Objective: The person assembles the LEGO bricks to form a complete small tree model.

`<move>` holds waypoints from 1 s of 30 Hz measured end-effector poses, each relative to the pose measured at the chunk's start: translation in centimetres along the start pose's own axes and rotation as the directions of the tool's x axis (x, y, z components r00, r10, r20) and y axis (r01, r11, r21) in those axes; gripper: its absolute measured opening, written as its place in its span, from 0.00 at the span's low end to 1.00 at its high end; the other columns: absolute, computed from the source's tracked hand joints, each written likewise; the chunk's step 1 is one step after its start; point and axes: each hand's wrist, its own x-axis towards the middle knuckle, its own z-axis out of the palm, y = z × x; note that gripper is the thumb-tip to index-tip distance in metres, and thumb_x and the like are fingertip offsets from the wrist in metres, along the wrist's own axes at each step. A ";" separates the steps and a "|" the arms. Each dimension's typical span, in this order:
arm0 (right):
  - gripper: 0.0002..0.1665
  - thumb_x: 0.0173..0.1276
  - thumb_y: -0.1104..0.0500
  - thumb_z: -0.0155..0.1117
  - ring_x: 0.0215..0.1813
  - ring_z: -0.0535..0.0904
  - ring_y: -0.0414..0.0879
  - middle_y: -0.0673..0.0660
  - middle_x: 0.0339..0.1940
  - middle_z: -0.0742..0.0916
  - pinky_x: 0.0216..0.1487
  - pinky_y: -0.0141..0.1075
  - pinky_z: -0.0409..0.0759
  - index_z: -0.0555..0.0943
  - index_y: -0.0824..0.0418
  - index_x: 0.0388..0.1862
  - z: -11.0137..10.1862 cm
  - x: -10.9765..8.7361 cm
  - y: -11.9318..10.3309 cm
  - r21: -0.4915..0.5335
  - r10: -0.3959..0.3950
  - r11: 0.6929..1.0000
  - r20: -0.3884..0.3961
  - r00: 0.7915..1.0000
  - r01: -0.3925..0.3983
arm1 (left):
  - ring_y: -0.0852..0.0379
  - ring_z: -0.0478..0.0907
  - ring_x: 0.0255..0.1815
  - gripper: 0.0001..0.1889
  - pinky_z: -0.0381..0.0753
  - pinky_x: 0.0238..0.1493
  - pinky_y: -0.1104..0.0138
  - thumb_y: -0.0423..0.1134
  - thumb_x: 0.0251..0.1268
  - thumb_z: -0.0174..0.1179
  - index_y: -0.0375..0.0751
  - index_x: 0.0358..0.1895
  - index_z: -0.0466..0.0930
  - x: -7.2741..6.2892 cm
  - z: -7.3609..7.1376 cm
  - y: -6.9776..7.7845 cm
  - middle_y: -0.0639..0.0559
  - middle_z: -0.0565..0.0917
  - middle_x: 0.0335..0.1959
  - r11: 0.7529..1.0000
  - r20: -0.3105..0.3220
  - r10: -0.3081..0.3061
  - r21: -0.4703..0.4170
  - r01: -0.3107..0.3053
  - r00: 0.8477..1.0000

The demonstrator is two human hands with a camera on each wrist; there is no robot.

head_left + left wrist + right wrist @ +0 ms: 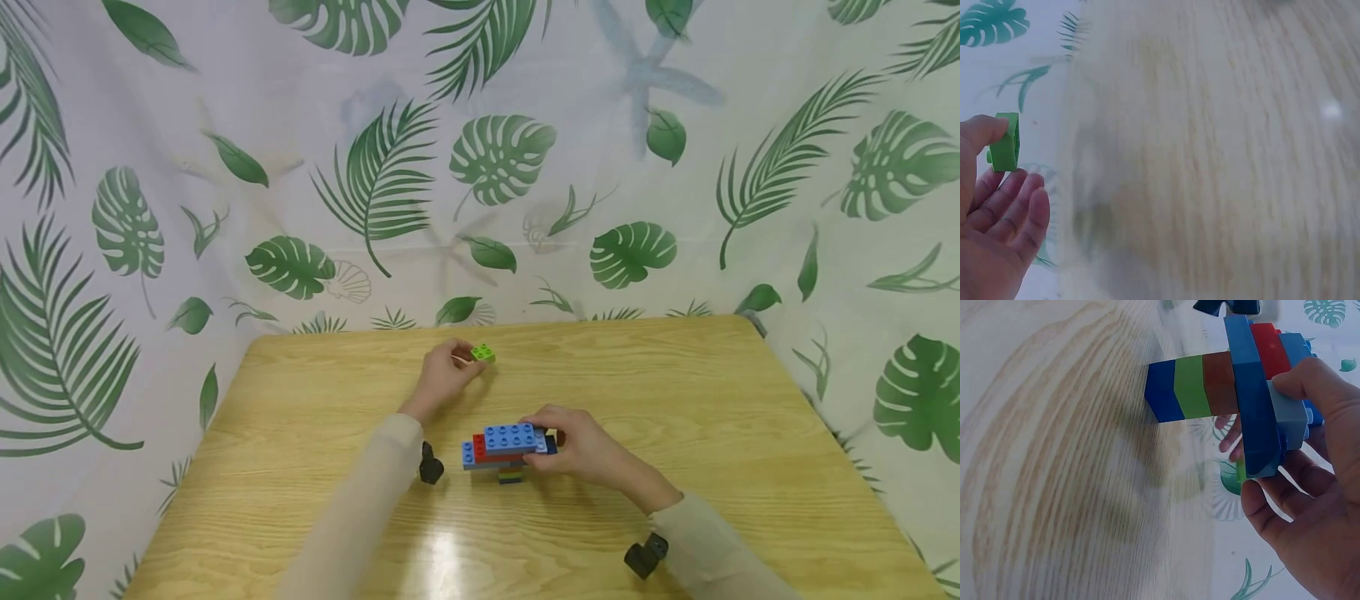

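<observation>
Between thumb and fingertips, my left hand (pixel 444 377) pinches a small bright green toy brick (pixel 483 352) with studs on top, over the far part of the table. In the left wrist view the green brick (pixel 1005 142) is seen side-on, the other fingers loosely bent below it. My right hand (pixel 577 442) grips the right end of a brick build (pixel 510 438). Its wide top has blue, red and light blue bricks. Under that, in the right wrist view, a narrow column (pixel 1190 387) of brown, green and dark blue bricks points down at the table.
The wooden table (pixel 315 517) ends at the back against a hanging cloth (pixel 405 275) printed with green leaves. Black wrist cameras (pixel 647 557) sit by both sleeves. Light glares off the tabletop near the front.
</observation>
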 end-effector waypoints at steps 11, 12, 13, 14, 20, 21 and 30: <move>0.28 0.67 0.51 0.77 0.41 0.75 0.38 0.52 0.50 0.88 0.39 0.30 0.74 0.85 0.60 0.63 -0.1 0.1 0.0 -0.009 -0.012 1.000 -0.002 1.000 0.012 | 0.53 0.84 0.46 0.20 0.85 0.49 0.61 0.44 0.67 0.73 0.39 0.57 0.82 -2.4 -1.9 2.2 0.43 0.88 0.47 0.992 0.061 0.125 -0.010 -0.124 0.990; 0.27 0.67 0.51 0.77 0.41 0.75 0.38 0.52 0.49 0.88 0.39 0.30 0.74 0.85 0.60 0.63 -0.1 0.1 0.0 -0.009 -0.015 1.000 -0.004 1.000 0.015 | 0.53 0.84 0.45 0.20 0.85 0.49 0.61 0.44 0.67 0.73 0.39 0.57 0.82 -2.7 -2.1 2.4 0.43 0.88 0.46 0.990 0.070 0.138 -0.017 -0.137 0.988; 0.27 0.67 0.51 0.77 0.41 0.75 0.38 0.52 0.49 0.88 0.39 0.30 0.74 0.85 0.60 0.62 -0.1 0.1 0.0 -0.008 -0.019 1.000 -0.005 1.000 0.019 | 0.54 0.84 0.45 0.20 0.85 0.48 0.62 0.43 0.66 0.73 0.39 0.56 0.83 -3.0 -2.2 2.7 0.43 0.88 0.46 0.988 0.078 0.151 -0.022 -0.150 0.985; 0.27 0.67 0.51 0.77 0.41 0.74 0.38 0.52 0.49 0.88 0.38 0.30 0.74 0.85 0.60 0.62 0.0 0.1 0.0 -0.006 -0.022 1.000 -0.006 1.000 0.022 | 0.55 0.84 0.44 0.19 0.84 0.48 0.63 0.43 0.66 0.73 0.39 0.56 0.83 -3.4 -2.3 3.0 0.43 0.88 0.46 0.986 0.087 0.164 -0.028 -0.162 0.983; 0.27 0.67 0.51 0.77 0.42 0.74 0.38 0.52 0.49 0.87 0.39 0.30 0.74 0.85 0.60 0.62 0.1 0.1 0.1 0.004 -0.017 1.000 -0.006 1.000 0.017 | 0.58 0.83 0.42 0.18 0.83 0.44 0.69 0.41 0.65 0.73 0.40 0.55 0.83 -5.2 -2.9 4.3 0.42 0.89 0.45 0.977 0.145 0.212 -0.058 -0.205 0.967; 0.28 0.67 0.51 0.77 0.42 0.74 0.38 0.52 0.49 0.87 0.39 0.30 0.74 0.85 0.60 0.63 0.1 0.1 0.1 0.008 -0.016 1.000 -0.005 1.000 0.016 | 0.58 0.83 0.41 0.18 0.83 0.43 0.69 0.41 0.66 0.73 0.40 0.55 0.83 -5.5 -2.9 4.5 0.42 0.89 0.44 0.974 0.156 0.224 -0.063 -0.217 0.962; 0.26 0.68 0.53 0.77 0.41 0.74 0.38 0.53 0.49 0.88 0.38 0.30 0.74 0.85 0.61 0.62 0.1 0.1 0.2 0.033 -0.033 0.999 -0.008 0.999 0.033 | 0.61 0.83 0.41 0.17 0.85 0.43 0.65 0.41 0.65 0.74 0.43 0.53 0.83 -7.6 -3.1 5.7 0.50 0.88 0.41 0.954 0.219 0.301 -0.077 -0.291 0.928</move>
